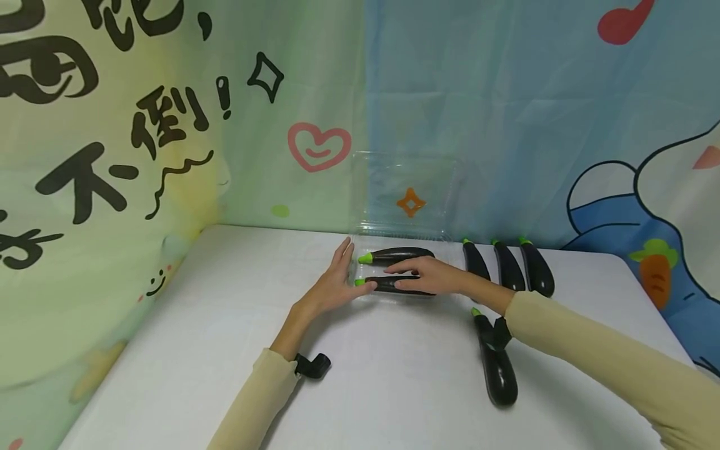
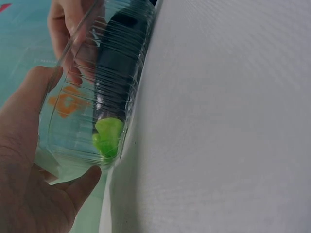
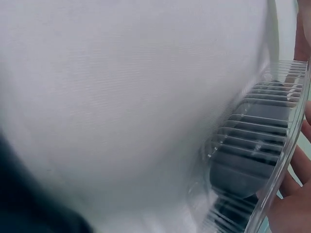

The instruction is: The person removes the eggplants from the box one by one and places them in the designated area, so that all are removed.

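A clear plastic clamshell box (image 1: 444, 247) sits at the back of the table, its transparent lid (image 1: 433, 169) raised against the backdrop. Inside lie two dark toy eggplants with green stems pointing left, a rear eggplant (image 1: 396, 255) and a front eggplant (image 1: 388, 284). My left hand (image 1: 332, 281) rests at the box's left end, thumb over the front rim (image 2: 82, 26) and fingers spread along the side. My right hand (image 1: 430, 275) reaches over the box, its extended fingers down among the two eggplants. Its palm side is hidden in the head view.
Three eggplants, including a middle eggplant (image 1: 509, 265), lie in a row right of the box. Another eggplant (image 1: 496, 369) lies nearer the front, beneath the right wrist. A printed cloth backdrop (image 1: 506, 125) rises behind the white table (image 1: 382, 387).
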Available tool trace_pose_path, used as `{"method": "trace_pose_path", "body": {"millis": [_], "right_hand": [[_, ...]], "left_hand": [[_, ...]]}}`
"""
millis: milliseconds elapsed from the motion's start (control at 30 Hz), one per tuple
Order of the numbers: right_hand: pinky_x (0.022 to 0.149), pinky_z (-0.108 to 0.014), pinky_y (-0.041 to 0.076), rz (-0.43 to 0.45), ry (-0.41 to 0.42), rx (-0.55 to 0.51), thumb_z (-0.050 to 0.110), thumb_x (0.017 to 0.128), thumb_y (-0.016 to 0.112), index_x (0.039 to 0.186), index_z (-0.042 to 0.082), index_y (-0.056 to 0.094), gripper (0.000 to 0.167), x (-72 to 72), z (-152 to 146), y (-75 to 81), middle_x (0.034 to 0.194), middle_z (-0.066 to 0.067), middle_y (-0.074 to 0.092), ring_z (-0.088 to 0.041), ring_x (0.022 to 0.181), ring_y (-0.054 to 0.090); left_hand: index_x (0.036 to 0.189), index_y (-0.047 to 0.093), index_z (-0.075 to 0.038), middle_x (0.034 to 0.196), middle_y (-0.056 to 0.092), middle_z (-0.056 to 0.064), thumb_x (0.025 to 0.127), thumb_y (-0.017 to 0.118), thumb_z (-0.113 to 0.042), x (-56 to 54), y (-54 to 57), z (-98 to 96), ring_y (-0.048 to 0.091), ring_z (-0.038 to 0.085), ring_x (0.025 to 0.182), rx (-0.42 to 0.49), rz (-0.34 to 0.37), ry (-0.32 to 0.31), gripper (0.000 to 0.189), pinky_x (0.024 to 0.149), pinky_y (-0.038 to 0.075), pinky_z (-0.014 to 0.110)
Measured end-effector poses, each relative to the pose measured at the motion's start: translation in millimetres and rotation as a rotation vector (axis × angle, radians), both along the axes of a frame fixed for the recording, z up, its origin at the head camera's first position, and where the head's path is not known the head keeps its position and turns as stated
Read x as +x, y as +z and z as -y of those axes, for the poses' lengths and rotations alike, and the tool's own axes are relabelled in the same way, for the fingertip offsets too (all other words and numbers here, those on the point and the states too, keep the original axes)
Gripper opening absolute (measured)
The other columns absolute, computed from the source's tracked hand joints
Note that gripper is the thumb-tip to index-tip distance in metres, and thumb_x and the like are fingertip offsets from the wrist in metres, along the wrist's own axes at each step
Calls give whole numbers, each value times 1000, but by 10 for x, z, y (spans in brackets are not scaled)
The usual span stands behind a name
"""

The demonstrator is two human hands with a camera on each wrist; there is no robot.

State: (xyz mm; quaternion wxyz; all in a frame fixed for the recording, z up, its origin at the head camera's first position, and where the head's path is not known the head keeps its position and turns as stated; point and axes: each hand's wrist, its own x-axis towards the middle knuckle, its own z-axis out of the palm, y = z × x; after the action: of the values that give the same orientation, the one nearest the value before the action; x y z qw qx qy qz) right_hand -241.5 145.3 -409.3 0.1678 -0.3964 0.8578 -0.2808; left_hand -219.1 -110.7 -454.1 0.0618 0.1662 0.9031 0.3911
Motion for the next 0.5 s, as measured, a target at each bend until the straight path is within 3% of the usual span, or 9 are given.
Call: {"method": "trace_pose_path", "body": {"millis": [300, 500], "right_hand": [[102, -49, 46, -3, 72, 17, 23, 97, 60, 134, 8, 59, 40, -79, 139, -93, 135, -10, 61, -31, 127, 54], [101, -47, 47, -19, 73, 10, 19, 94, 62, 133, 8, 60, 40, -84, 184, -124, 132, -11, 63, -30, 126, 56]], "left_hand": [[158, 4, -12, 165, -5, -2, 83, 64, -61, -9, -19, 0, 18, 31, 150, 8, -2, -13, 107, 113, 32, 55], [158, 4, -13, 165, -6, -3, 84, 64, -60, -9, -11, -1, 20, 30, 150, 7, 2, -11, 106, 113, 33, 55]]}}
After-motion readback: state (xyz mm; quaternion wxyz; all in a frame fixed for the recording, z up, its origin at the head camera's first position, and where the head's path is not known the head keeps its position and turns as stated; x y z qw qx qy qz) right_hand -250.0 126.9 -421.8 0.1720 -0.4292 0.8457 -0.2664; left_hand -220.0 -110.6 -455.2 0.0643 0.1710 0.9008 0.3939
